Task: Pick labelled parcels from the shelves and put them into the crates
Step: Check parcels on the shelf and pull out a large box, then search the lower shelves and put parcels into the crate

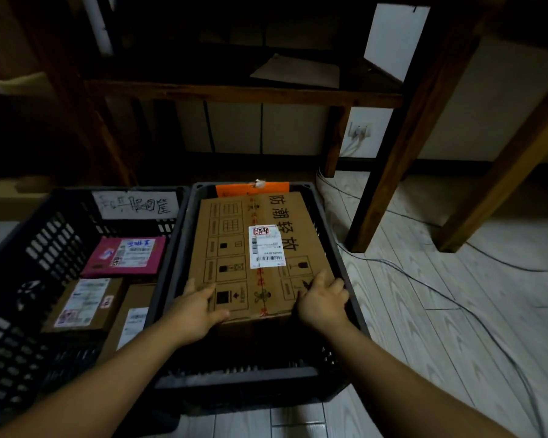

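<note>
Both bare arms are stretched forward and a little inward from the bottom corners of the view. The left grip (196,306) is laid on the near left corner of the cardboard box (231,222), with the fingers spread flat on top and the thumb pressed along the near edge. The right grip (321,298) is wrapped round the near right corner, with the thumb on top and the fingers curled down over the side.
</note>
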`<state>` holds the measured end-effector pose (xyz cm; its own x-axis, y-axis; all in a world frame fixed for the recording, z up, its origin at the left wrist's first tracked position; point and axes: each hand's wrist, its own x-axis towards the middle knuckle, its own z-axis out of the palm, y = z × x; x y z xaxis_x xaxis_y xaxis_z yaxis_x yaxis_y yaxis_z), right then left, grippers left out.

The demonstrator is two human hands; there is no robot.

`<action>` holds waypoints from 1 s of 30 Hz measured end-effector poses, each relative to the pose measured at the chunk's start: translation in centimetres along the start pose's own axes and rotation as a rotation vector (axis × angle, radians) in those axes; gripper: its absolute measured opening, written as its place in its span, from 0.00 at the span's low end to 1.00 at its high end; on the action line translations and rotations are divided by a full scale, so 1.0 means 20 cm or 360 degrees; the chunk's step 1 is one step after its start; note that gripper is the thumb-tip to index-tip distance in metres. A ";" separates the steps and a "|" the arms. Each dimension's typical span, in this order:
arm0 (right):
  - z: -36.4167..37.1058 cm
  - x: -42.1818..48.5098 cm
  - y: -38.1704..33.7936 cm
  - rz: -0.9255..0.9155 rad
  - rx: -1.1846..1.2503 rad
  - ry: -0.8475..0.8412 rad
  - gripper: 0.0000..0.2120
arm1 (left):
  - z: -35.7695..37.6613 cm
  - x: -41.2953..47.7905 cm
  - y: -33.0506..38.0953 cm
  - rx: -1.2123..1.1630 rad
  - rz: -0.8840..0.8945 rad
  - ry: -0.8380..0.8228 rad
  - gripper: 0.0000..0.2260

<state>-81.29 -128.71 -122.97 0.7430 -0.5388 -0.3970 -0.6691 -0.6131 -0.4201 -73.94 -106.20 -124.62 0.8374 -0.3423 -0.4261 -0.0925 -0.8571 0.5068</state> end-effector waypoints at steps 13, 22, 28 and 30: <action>0.33 0.19 0.10 0.0101 -0.0387 -0.0742 0.43 | 0.24 0.11 0.01 0.0486 0.0045 -0.0406 0.26; -0.33 -0.27 -0.32 -0.0163 -0.0550 -0.0788 0.30 | -0.41 -0.23 0.24 0.0215 -0.0081 -0.0290 0.35; -0.95 -0.73 -0.96 -0.0419 -0.0594 -0.0787 0.31 | -1.22 -0.76 0.33 0.0197 -0.0286 -0.0285 0.38; -1.13 -0.90 -1.20 -0.0509 -0.0635 -0.0838 0.29 | -1.51 -0.94 0.37 0.0203 -0.0308 -0.0213 0.38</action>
<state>-78.17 -117.45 -87.26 0.7272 -0.0112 -0.6864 -0.2895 -0.9116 -0.2918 -74.10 -94.43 -90.15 0.7684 -0.2079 -0.6053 -0.0118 -0.9502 0.3114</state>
